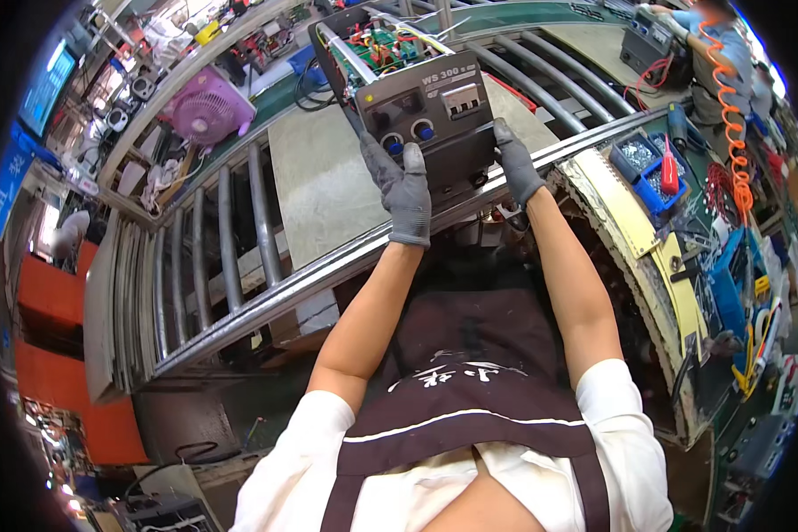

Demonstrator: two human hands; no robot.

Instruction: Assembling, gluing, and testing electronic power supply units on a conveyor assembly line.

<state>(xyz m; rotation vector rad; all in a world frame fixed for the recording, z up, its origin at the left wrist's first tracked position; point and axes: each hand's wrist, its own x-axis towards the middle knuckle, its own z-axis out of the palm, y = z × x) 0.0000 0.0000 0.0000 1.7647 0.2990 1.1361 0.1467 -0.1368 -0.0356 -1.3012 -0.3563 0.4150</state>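
Both my hands wear grey gloves and hold a dark welding machine (390,120) by its lower front, one on each side. My left hand (399,186) grips its left lower corner, thumb up on the front face near two blue-capped knobs. At the right lower corner my right hand (516,164) is closed on the edge, thumb along the front. The machine is tilted with its front panel toward me; its top is uncovered, showing green circuit boards (390,49) and wires. Beneath it lies a pale board (315,191) on the roller conveyor. The undersides of the machine and most fingertips are hidden.
Metal rollers (226,239) run left and right of the board, edged by a steel rail (284,282). On the right are blue bins (638,160) of screws, a red-handled tool (669,168) and an orange coiled hose (727,106). A purple fan (206,106) stands beyond; a co-worker (718,71) is at far right.
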